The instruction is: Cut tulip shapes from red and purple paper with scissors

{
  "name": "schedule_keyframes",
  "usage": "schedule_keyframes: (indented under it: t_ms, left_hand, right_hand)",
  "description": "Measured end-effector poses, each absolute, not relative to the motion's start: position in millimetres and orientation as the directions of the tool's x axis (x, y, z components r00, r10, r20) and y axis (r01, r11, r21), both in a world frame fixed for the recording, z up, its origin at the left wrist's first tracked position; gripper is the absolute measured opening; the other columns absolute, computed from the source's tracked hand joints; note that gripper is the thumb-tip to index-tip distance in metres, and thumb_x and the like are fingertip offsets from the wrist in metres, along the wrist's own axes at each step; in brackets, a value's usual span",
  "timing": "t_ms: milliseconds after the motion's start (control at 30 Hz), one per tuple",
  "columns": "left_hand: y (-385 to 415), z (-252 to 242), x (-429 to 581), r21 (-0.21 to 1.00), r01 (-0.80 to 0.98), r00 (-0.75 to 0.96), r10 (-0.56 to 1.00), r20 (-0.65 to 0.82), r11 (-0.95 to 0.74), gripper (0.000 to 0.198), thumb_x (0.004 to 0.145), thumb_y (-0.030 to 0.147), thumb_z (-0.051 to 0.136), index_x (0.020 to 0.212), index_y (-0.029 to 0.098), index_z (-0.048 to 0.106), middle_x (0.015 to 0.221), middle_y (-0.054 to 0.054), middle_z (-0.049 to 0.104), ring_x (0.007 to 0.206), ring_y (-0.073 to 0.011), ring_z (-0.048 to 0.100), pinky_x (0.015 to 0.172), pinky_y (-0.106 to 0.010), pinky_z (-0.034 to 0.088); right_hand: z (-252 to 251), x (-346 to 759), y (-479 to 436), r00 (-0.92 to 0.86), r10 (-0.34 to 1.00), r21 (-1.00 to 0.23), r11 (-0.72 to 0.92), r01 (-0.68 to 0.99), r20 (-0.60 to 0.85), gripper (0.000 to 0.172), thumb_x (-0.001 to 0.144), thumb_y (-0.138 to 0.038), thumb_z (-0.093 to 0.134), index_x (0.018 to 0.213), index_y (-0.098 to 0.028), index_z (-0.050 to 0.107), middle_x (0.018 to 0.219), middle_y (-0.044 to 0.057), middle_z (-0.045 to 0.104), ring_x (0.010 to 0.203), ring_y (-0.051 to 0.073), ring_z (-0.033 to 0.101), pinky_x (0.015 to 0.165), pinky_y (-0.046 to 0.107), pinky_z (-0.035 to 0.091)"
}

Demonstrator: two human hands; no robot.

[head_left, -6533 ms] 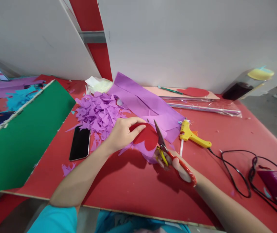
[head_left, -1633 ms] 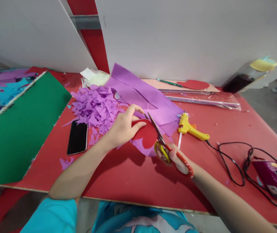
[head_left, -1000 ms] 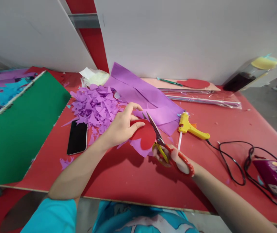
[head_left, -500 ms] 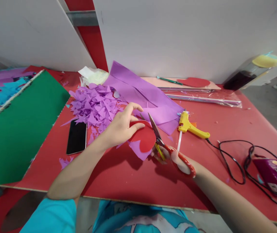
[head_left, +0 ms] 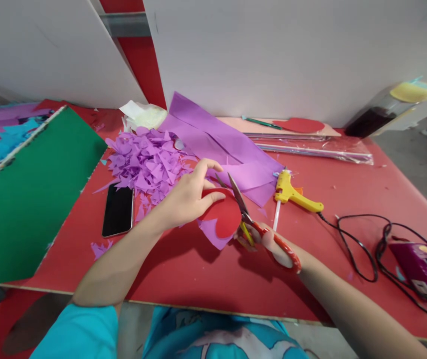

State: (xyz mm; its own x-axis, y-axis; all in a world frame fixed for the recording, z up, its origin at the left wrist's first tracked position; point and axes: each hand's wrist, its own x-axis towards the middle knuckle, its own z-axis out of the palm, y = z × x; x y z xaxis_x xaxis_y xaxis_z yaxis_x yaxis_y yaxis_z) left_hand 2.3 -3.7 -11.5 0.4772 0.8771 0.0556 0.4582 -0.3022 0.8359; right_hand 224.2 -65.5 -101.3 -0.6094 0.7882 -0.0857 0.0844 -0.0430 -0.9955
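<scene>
A rounded red paper shape [head_left: 228,219] is pinched in my left hand [head_left: 193,197], thumb on top, with a piece of purple paper [head_left: 213,235] under it. My right hand [head_left: 260,239] grips scissors [head_left: 286,252] with red handles. Their blades stand apart at the red shape's right edge. Something yellow shows by my right fingers, partly hidden. Beyond my left hand lies a heap of purple cut pieces [head_left: 146,162]. Larger purple sheets [head_left: 213,139] lie behind the blades.
Right of the sheets lies a yellow glue gun [head_left: 290,192], its black cord running to a purple box [head_left: 423,274]. A phone [head_left: 118,209] and a green board [head_left: 37,199] are at left. Behind are a pencil [head_left: 262,122], a red paper piece [head_left: 303,125] and a dark-filled container [head_left: 381,112].
The paper and my left hand have shifted very slightly, and the scissor blades look a little wider apart. My right hand stays nearly in place. The whole view tilts a touch.
</scene>
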Motion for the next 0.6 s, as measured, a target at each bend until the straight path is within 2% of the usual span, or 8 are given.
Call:
schedule_keyframes:
  t_ms: [133, 300, 600]
  left_hand:
    - [-3.9, -11.2, 3.4, 0.847, 0.444, 0.475, 0.878, 0.056, -0.294, 0.033, 0.082, 0.018, 0.057, 0.108, 0.022, 0.037, 0.067, 0.004, 0.067, 0.057, -0.0124, 0.064, 0.063, -0.026, 0.048]
    - [-4.4, -10.3, 4.1, 0.844, 0.451, 0.468, 0.882, 0.054, -0.291, 0.034, 0.081, 0.018, 0.057, 0.108, 0.022, 0.037, 0.061, 0.007, 0.063, 0.054, -0.0123, 0.063, 0.063, -0.026, 0.048]
    - [-4.8, -10.2, 3.9, 0.839, 0.462, 0.469, 0.882, 0.045, -0.288, 0.035, 0.081, 0.019, 0.057, 0.110, 0.022, 0.037, 0.063, 0.007, 0.064, 0.057, -0.0119, 0.063, 0.067, -0.026, 0.048]
  right_hand:
    - [-103.4, 220.6, -65.9, -0.640, 0.768, -1.000, -0.020, 0.016, -0.025, 0.066, 0.077, -0.080, 0.024, 0.092, -0.020, 0.050, 0.072, 0.000, 0.042, 0.057, 0.013, 0.030, 0.057, 0.031, 0.034]
    - [-102.4, 221.6, -64.8, -0.661, 0.749, -0.999, -0.040, 0.034, -0.052, 0.067, 0.076, -0.080, 0.024, 0.089, -0.020, 0.049, 0.067, -0.001, 0.039, 0.055, 0.013, 0.030, 0.059, 0.032, 0.036]
    - [-97.2, 221.9, -63.3, -0.668, 0.741, -0.997, -0.047, 0.056, -0.073, 0.069, 0.073, -0.083, 0.022, 0.083, -0.019, 0.046, 0.063, -0.001, 0.041, 0.052, 0.012, 0.031, 0.047, 0.026, 0.029]
